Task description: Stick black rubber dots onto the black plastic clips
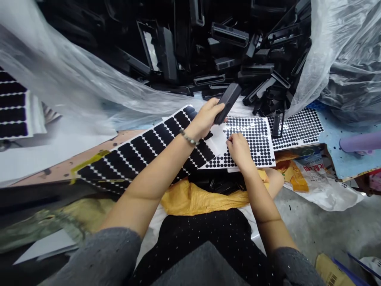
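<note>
My left hand (207, 116), with a beaded bracelet on its wrist, grips a long black plastic housing (228, 102), held tilted above the sheets. Below and to the right, my right hand (239, 150) rests over a white sheet of round black stickers (258, 139). Its fingers are curled together at the sheet's surface, and whatever is between them is hidden. Under my left forearm lies a sheet of larger black stickers (143, 149) with wavy edges, set at a slant. A piece of white paper covers part of where the two sheets meet.
A heap of black plastic parts (228, 35) lies behind my hands, between clear plastic film (89, 75) on the left and right. A second dotted sheet (300, 127) sits to the right, near a purple cylinder (360, 142). Yellow cloth (196, 200) lies at my lap.
</note>
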The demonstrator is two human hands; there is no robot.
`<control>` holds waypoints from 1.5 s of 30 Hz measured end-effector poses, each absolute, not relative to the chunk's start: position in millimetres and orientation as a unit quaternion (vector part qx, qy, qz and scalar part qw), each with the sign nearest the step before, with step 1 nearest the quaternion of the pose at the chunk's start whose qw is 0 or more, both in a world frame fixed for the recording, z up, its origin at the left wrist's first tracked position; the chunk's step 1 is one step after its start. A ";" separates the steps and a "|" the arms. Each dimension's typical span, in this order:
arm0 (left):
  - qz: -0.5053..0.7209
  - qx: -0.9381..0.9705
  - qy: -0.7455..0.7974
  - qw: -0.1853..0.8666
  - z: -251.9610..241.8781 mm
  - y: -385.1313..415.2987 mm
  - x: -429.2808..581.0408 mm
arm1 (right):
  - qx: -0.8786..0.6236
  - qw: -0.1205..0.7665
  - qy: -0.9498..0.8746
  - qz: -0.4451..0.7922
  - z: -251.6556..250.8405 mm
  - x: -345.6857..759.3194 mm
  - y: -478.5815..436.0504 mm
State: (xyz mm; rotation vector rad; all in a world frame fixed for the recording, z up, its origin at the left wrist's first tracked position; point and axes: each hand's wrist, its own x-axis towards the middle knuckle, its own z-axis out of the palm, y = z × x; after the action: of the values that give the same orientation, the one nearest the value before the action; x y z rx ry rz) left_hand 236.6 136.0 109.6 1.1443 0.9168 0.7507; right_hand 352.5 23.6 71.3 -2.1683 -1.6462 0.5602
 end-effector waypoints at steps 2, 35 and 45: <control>0.348 0.423 0.382 0.744 106.2 112.5 212.5 | -0.761 0.186 -0.586 0.208 69.9 351.5 27.8; 0.475 0.377 0.316 0.730 62.2 57.8 152.4 | -0.690 0.445 -0.488 0.296 72.2 310.6 36.3; 0.501 0.292 0.330 0.745 36.1 76.2 162.0 | -0.651 0.471 -0.517 0.294 71.9 309.1 36.0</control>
State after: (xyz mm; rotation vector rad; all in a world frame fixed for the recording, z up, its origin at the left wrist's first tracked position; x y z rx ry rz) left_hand 162.0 76.2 36.1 0.6402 0.7229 1.0977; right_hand 309.1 36.0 71.9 -1.5947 -1.2666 0.7194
